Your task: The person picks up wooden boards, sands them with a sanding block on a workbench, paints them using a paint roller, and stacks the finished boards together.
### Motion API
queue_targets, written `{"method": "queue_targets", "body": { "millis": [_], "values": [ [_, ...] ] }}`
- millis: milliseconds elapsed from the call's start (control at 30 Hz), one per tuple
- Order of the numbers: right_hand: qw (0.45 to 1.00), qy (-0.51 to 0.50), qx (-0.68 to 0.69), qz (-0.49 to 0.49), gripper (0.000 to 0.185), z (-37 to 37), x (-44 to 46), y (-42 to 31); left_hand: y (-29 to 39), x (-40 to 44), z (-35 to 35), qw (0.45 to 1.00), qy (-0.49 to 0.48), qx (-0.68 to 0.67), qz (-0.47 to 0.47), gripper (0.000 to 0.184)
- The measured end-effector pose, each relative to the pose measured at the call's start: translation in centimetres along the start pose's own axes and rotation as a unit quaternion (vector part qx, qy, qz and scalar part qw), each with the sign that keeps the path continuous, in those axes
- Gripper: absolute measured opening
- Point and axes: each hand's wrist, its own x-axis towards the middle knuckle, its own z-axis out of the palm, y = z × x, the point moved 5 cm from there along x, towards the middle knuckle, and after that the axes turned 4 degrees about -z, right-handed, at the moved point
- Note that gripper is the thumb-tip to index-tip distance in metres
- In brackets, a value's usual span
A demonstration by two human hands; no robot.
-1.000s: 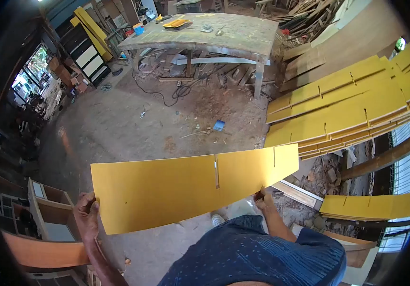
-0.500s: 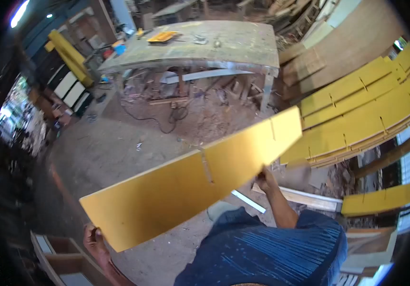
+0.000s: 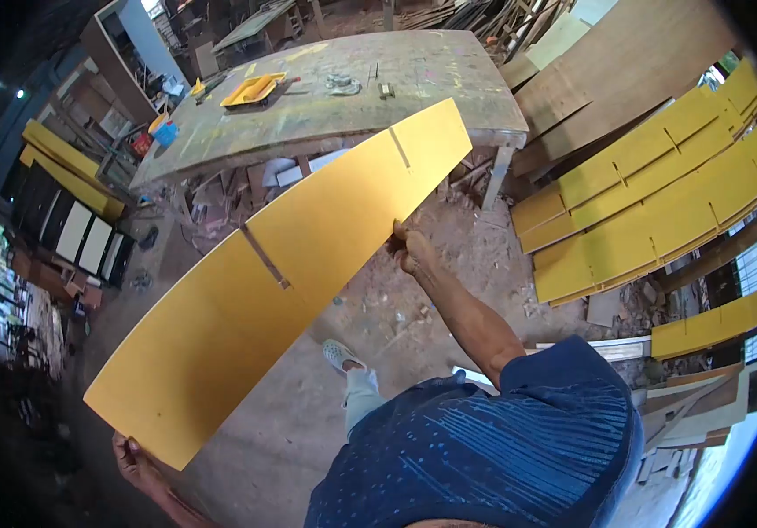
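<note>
A long yellow board [image 3: 299, 255] with two narrow slots slants from lower left to upper right in front of me. My left hand [image 3: 136, 462] grips its lower left end, thumb on the near face. My right hand [image 3: 412, 249] is closed on the lower edge towards the right end, below the slot there. The board's upper right end overlaps the near edge of the worktable [image 3: 326, 110] in view. A small dark spot shows on the board near my left hand.
On the worktable are a yellow tray [image 3: 253, 90] and small items. Slotted yellow boards [image 3: 651, 211] are stacked at right, near brown sheets [image 3: 634, 70]. A blue container [image 3: 164, 132] is by the table's left end. Wood scraps and debris lie beneath the table.
The board's right end has risen and swung towards the table, so the board slants more steeply. Both hands still hold it. The view has turned, and the table appears nearer.
</note>
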Motion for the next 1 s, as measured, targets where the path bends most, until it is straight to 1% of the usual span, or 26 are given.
{"method": "queue_targets", "body": {
  "millis": [67, 100, 133, 200, 233, 300, 333, 367, 400, 467, 500, 533, 567, 600, 633, 667, 733, 800, 833, 933, 1000],
  "values": [
    [0.999, -0.008, -0.031, -0.02, 0.018, 4.5, 3.3, 2.2, -3.7, 7.2, 0.6, 1.0, 0.005, 0.011, 0.017, 0.026],
    [1.0, 0.008, -0.018, -0.022, 0.018, 5.7, 6.1, 3.8, -4.5, 10.6, 1.9, 1.0, 0.0, 0.006, 0.016, 0.026],
    [0.999, 0.014, -0.007, -0.032, 0.017, 7.0, 7.9, 5.9, -6.4, 15.1, 1.8, 1.0, -0.008, 0.003, 0.013, 0.026],
    [0.998, 0.013, -0.01, -0.063, 0.017, 10.7, 12.6, 7.6, -12.0, 23.8, 2.9, 1.0, -0.005, -0.028, -0.002, 0.026],
    [0.998, 0.016, -0.001, -0.054, 0.016, 12.6, 14.5, 8.8, -13.1, 28.4, 3.6, 0.999, -0.022, -0.022, -0.02, 0.026],
    [0.999, 0.028, 0.015, -0.038, 0.016, 16.2, 18.3, 10.5, -14.5, 37.5, 5.4, 0.996, -0.062, -0.012, -0.059, 0.027],
    [0.998, 0.038, 0.029, -0.03, 0.018, 17.7, 19.9, 11.8, -15.3, 42.2, 5.5, 0.996, -0.067, -0.029, -0.061, 0.027],
    [0.997, 0.026, 0.043, -0.061, 0.019, 18.5, 22.0, 13.1, -16.1, 46.2, 5.3, 0.995, -0.07, -0.045, -0.06, 0.027],
    [0.997, 0.017, 0.048, -0.055, 0.018, 20.7, 23.2, 13.7, -16.7, 50.3, 6.2, 0.993, -0.075, -0.066, -0.059, 0.028],
    [0.997, -0.002, 0.056, -0.044, 0.016, 26.2, 25.3, 14.5, -15.3, 57.5, 8.6, 0.993, -0.067, -0.064, -0.071, 0.03],
    [0.997, 0.005, 0.066, -0.046, 0.015, 27.7, 28.1, 16.2, -17.4, 62.6, 7.8, 0.991, -0.089, -0.078, -0.059, 0.032],
    [0.996, 0.013, 0.075, -0.046, 0.015, 28.9, 30.9, 18.2, -18.2, 66.4, 8.3, 0.989, -0.091, -0.092, -0.077, 0.036],
    [0.995, 0.02, 0.084, -0.04, 0.014, 29.4, 33.3, 20.0, -18.0, 69.8, 9.2, 0.99, -0.107, -0.045, -0.077, 0.039],
    [0.997, 0.015, 0.069, -0.042, 0.014, 30.1, 34.9, 20.9, -18.2, 73.2, 10.6, 0.99, -0.121, 0.002, -0.074, 0.041],
    [0.997, 0.007, 0.055, -0.047, 0.015, 31.4, 36.4, 21.5, -22.7, 78.5, 9.5, 0.984, -0.115, -0.043, -0.128, 0.044],
    [0.997, 0.024, -0.001, -0.077, 0.016, 32.3, 38.6, 21.7, -24.7, 80.7, 10.4, 0.988, -0.107, -0.028, -0.11, 0.043],
    [0.982, 0.068, -0.116, -0.13, 0.018, 34.8, 42.7, 21.5, -26.0, 87.5, 14.9, 0.987, -0.105, 0.003, -0.118, 0.043],
    [0.994, 0.105, 0.001, -0.038, 0.02, 37.8, 43.4, 22.8, -26.9, 94.6, 18.3, 0.983, -0.111, 0.044, -0.139, 0.044],
    [0.994, 0.098, 0.013, -0.042, 0.02, 38.6, 41.8, 21.3, -27.0, 95.6, 19.6, 0.982, -0.109, 0.055, -0.146, 0.045],
    [0.993, 0.088, 0.034, 0.073, 0.02, 43.0, 44.5, 23.5, -29.2, 103.2, 22.8, 0.977, -0.113, 0.076, -0.166, 0.047],
    [0.991, 0.107, 0.026, 0.082, 0.02, 45.5, 46.7, 24.5, -30.6, 108.4, 24.9, 0.973, -0.119, 0.093, -0.173, 0.048]
  ]
}}
